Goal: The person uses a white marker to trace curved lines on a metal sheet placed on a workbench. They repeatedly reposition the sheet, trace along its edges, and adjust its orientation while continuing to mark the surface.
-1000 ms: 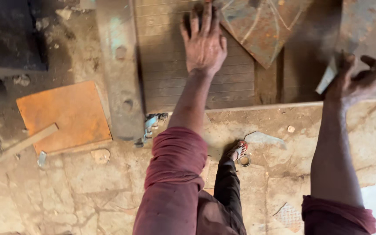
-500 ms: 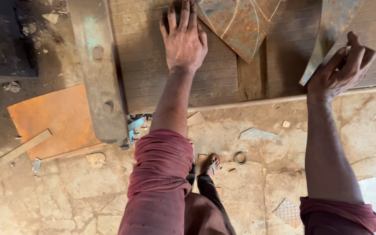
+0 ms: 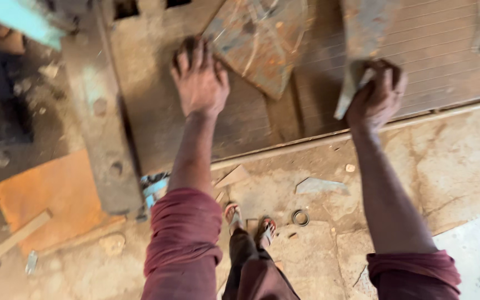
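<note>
Both hands had shifted since the earlier frames: the right hand (image 3: 378,93), formerly open-fingered beside the strip (image 3: 356,61), had closed round its lower end, and the left hand (image 3: 200,80) lay lower in view, no longer overlapping the plate (image 3: 262,47).

Left fingers (image 3: 187,53) were loosely spread and lay flat on the bench (image 3: 440,50), at nine o'clock from the plate, the thumb side just beside its edge; whether it touched could not be told. Right fingers were curled tight in a fist around the strip, which stood tilted, rising toward twelve o'clock from the hand.

That strip was a narrow grey metal piece, dull and scuffed. At twelve o'clock of the view, between the hands, the plate showed rusty, with scribed curved lines and a pointed lower corner.

Motion blur softened everything. Top edges of plate and strip were cut off by the frame. On the floor at six o'clock lay a small ring (image 3: 300,217) near the sandalled feet (image 3: 249,222), and an orange sheet (image 3: 51,194) sat at eight o'clock, beside a grey beam (image 3: 104,139).
</note>
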